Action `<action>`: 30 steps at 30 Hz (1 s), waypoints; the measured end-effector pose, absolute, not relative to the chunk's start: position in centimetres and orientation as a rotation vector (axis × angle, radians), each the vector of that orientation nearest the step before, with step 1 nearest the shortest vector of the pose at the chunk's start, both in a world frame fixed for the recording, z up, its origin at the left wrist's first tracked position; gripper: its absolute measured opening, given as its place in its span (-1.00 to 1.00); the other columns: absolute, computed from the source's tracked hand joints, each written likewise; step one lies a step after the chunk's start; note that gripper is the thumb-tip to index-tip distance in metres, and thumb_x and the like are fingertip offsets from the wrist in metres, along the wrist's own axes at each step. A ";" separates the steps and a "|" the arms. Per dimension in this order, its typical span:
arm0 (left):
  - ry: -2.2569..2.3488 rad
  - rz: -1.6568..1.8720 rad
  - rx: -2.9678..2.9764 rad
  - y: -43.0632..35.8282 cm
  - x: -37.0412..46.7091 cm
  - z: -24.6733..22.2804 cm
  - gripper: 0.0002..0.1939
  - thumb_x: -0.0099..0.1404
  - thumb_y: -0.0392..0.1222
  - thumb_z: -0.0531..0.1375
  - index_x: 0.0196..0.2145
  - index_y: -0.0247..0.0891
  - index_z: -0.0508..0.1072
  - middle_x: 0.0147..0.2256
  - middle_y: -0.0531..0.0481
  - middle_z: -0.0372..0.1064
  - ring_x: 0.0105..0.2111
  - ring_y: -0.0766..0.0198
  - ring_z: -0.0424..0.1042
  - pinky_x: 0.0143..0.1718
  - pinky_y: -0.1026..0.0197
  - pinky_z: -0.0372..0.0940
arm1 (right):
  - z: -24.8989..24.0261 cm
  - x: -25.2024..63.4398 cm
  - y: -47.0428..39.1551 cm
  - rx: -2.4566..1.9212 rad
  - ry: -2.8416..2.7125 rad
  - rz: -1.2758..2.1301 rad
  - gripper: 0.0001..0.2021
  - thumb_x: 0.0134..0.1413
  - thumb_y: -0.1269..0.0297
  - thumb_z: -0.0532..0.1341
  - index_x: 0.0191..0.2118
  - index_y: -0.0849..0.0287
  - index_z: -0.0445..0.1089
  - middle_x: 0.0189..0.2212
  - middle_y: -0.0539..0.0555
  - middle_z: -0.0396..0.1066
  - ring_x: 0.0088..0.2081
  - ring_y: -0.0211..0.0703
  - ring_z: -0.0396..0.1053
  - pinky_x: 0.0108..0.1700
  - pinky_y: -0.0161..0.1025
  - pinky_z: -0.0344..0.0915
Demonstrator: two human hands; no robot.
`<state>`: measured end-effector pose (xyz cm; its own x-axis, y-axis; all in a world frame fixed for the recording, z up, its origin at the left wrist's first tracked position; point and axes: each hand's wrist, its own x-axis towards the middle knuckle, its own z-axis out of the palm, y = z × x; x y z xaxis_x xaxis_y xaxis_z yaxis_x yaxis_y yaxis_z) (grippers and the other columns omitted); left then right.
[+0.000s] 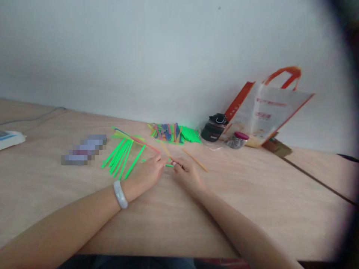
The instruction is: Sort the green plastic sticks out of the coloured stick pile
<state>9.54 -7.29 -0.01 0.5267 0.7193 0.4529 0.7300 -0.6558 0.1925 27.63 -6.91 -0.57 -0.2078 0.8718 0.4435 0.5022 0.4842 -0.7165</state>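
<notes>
A thin bright green stick (169,165) spans the small gap between my two hands, low over the table. My left hand (150,170), with a pale bangle on its wrist, is closed with its fingertips at the stick's left end. At the other end, the fingers of my right hand (186,173) pinch together. A yellow-orange strip (166,149) runs down to the right fingertips; whether they hold it too I cannot tell. Just beyond the left hand lies a pink strip (151,147). Several loose green sticks (119,155) fan out left of it, and an orange strip (196,160) lies right of my right hand.
Behind the hands lies a pile of coloured strips (168,132) beside bundled green sticks (190,134). Farther right stand a dark bottle (212,130), a red-lidded jar (238,140) and a bag with orange handles (272,112). A blurred-out flat object (85,149) is at left.
</notes>
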 end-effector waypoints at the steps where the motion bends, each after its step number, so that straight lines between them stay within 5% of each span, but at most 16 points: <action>1: -1.283 -0.798 -2.713 -7.3 9.6 0.1 -0.69 0.36 -0.30 -0.08 0.00 -0.25 0.31 -0.17 -0.10 0.33 -0.22 0.22 0.36 -0.19 0.19 0.29 | -0.5 27.6 -6.8 -1.146 -1.872 0.542 -0.71 0.09 0.27 0.05 -0.20 0.13 0.49 -0.35 0.06 0.45 -0.29 -0.17 0.36 -0.22 -0.22 0.29; 6: -1.378 -0.641 -2.481 -6.3 8.1 1.3 -0.75 0.35 -0.35 -0.09 -0.12 -0.34 0.31 -0.17 -0.17 0.35 -0.14 0.13 0.35 -0.10 0.08 0.26 | -0.5 29.5 -5.3 -1.273 -1.785 0.334 -0.64 0.11 0.18 0.05 -0.05 0.18 0.40 -0.17 0.16 0.42 -0.16 -0.09 0.35 -0.13 -0.16 0.28; 16: -1.797 -0.344 -2.208 -3.1 4.1 1.6 -0.72 0.33 -0.39 -0.07 -0.04 -0.42 0.28 -0.14 -0.26 0.35 -0.18 0.11 0.38 -0.15 0.10 0.26 | -0.7 35.8 -3.3 -1.992 -1.939 -0.147 -0.70 0.08 0.31 0.06 -0.14 0.28 0.43 -0.17 0.25 0.36 -0.07 -0.01 0.25 -0.04 -0.17 0.17; 21: -1.583 -0.482 -2.267 -4.2 5.6 1.9 -0.76 0.35 -0.21 0.00 -0.13 -0.38 0.34 -0.15 -0.22 0.32 -0.12 0.07 0.32 -0.10 0.07 0.24 | -0.4 35.3 -3.4 -2.071 -1.987 -0.230 -0.72 0.11 0.33 0.02 -0.23 0.28 0.46 -0.21 0.24 0.37 -0.11 -0.06 0.26 -0.05 -0.22 0.14; 30: -1.043 -0.492 -2.763 -5.2 10.4 -1.3 -0.75 0.35 -0.25 0.01 -0.05 -0.31 0.35 -0.09 -0.13 0.32 -0.02 0.14 0.23 -0.03 0.12 0.19 | -0.4 35.5 -3.4 -2.114 -1.998 -0.244 -0.71 0.12 0.43 -0.02 -0.24 0.28 0.45 -0.24 0.23 0.40 -0.13 -0.08 0.28 -0.09 -0.24 0.13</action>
<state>10.42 -5.22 -1.31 0.7047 0.6155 0.3529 0.6638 -0.7476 -0.0218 35.47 -3.37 -0.36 0.0608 0.9607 0.2710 0.9977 -0.0498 -0.0470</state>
